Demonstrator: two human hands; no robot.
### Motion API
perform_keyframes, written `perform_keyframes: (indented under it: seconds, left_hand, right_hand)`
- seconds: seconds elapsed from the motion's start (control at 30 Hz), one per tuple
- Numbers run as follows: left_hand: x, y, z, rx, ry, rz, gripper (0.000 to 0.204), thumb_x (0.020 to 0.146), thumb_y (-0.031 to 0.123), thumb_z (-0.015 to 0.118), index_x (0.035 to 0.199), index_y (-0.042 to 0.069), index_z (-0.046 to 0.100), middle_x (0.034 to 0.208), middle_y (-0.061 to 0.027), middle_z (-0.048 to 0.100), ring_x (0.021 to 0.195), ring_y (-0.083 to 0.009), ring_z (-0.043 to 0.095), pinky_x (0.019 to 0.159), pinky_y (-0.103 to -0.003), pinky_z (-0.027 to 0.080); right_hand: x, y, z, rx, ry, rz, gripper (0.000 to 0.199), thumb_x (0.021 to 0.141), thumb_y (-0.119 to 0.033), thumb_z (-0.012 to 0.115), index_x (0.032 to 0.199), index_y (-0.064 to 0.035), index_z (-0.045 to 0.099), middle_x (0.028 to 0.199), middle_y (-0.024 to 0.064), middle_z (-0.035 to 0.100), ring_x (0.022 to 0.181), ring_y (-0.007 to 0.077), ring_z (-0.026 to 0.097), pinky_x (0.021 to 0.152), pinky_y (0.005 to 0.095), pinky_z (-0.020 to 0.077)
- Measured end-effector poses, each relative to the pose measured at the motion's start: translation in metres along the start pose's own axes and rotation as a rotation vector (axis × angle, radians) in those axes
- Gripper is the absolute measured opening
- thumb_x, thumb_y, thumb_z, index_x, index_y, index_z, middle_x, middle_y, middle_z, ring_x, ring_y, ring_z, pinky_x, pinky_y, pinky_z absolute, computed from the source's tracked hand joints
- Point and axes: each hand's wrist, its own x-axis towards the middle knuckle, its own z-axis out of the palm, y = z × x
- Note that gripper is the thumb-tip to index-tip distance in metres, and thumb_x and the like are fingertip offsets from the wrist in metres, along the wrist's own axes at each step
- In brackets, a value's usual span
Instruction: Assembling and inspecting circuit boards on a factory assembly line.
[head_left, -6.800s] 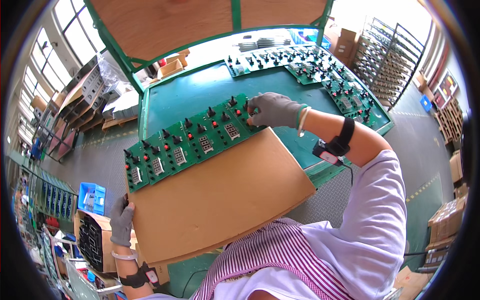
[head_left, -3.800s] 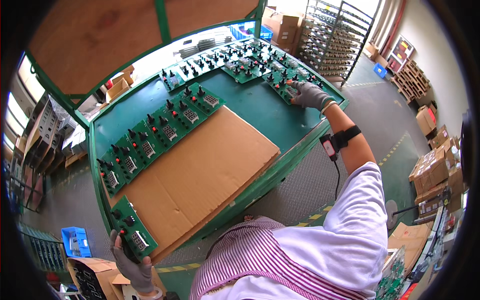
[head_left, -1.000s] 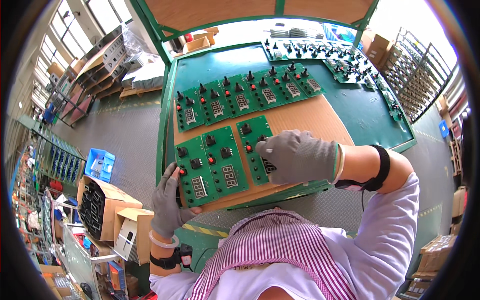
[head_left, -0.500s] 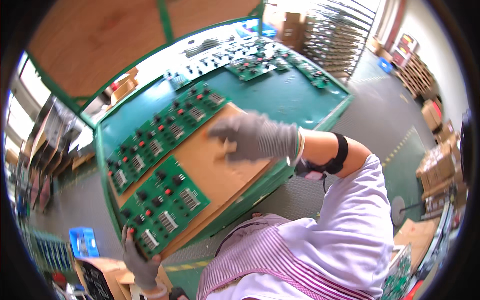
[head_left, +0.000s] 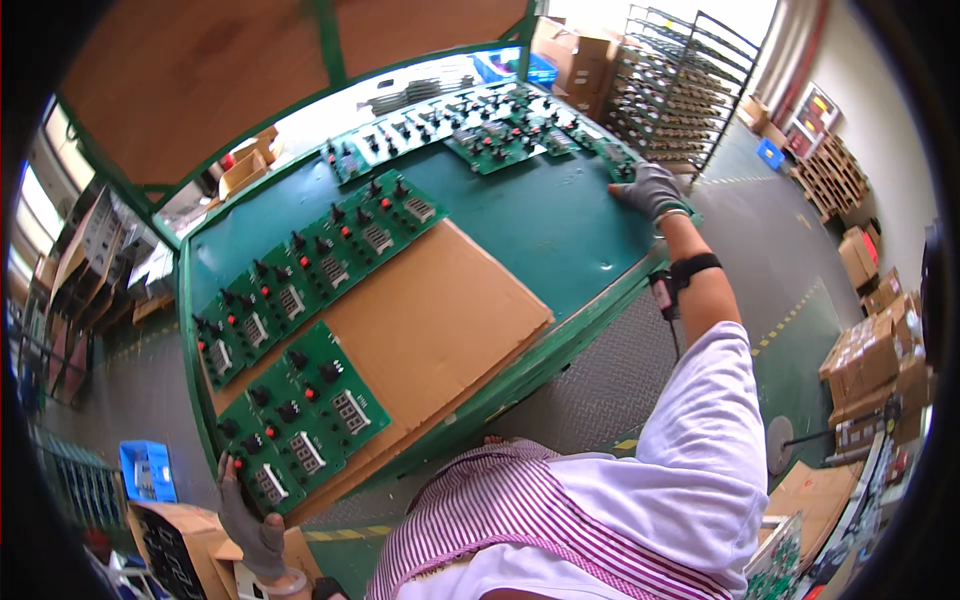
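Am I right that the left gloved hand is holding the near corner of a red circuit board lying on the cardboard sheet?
Not quite: the head view shows the circuit board is green, not red. The left gloved hand does hold its near corner, and it lies on the cardboard sheet.

A green circuit board [head_left: 300,420] studded with black knobs, red buttons and small display blocks lies flat on the near end of a brown cardboard sheet [head_left: 440,320], its near corner (the overhanging one) gripped by the gloved left hand [head_left: 250,525]. The gloved right hand [head_left: 648,188] rests on another green board [head_left: 618,160] at the table's far edge.
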Motion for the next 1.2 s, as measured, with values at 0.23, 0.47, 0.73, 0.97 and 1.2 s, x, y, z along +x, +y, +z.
perform_keyframes:
  seconds: [0.23,0.47,0.73,0.97,1.2]
  left_hand:
    - [0.007,0.005,-0.004,0.077,-0.012,0.035,0.095,0.074,0.075,0.038,0.123,-0.006,0.042,0.123,-0.0265,0.046,0.109,-0.04,0.05,0.088,-0.04,0.041]
    - [0.005,0.0,-0.002,0.108,0.047,0.084,0.094,0.074,0.075,0.04,0.121,-0.006,0.045,0.119,-0.0262,0.049,0.105,-0.0395,0.054,0.084,-0.039,0.045]
    - [0.009,0.005,0.001,0.105,0.069,0.127,0.092,0.074,0.073,0.042,0.121,-0.006,0.045,0.118,-0.0256,0.05,0.105,-0.0392,0.054,0.084,-0.039,0.045]
    - [0.006,0.003,-0.001,0.112,0.048,0.091,0.094,0.072,0.074,0.043,0.121,-0.006,0.045,0.118,-0.0265,0.05,0.105,-0.0396,0.054,0.084,-0.04,0.045]
    - [0.006,0.001,-0.001,0.128,0.063,0.122,0.094,0.072,0.074,0.044,0.12,-0.007,0.045,0.117,-0.0266,0.05,0.104,-0.0401,0.054,0.082,-0.039,0.046]
  right_hand:
    - [-0.05,-0.008,-0.032,0.64,-0.136,-0.36,0.071,0.063,-0.016,0.08,0.124,-0.0025,0.047,0.088,0.006,0.06,0.082,0.0142,0.058,0.074,0.0273,0.0476]
    - [-0.149,-0.146,-0.064,0.14,-0.058,-1.424,0.062,0.063,-0.006,0.061,0.123,-0.0102,0.045,0.117,0.0127,0.05,0.102,0.0305,0.054,0.081,0.0376,0.0478]
    - [-0.141,-0.221,-0.031,0.223,0.181,-1.611,0.043,0.08,-0.006,0.048,0.121,-0.0187,0.049,0.131,0.0074,0.044,0.117,0.0283,0.046,0.093,0.0385,0.0427]
    - [-0.186,-0.198,-0.08,0.317,-0.606,-1.106,0.06,0.073,-0.024,0.066,0.126,-0.0102,0.044,0.12,0.0177,0.048,0.092,0.0322,0.059,0.082,0.0435,0.0459]
    - [-0.2,-0.202,-0.047,0.248,-0.295,-1.413,0.074,0.063,-0.026,0.072,0.129,-0.0077,0.042,0.13,0.0203,0.04,0.114,0.036,0.045,0.095,0.0406,0.0407]
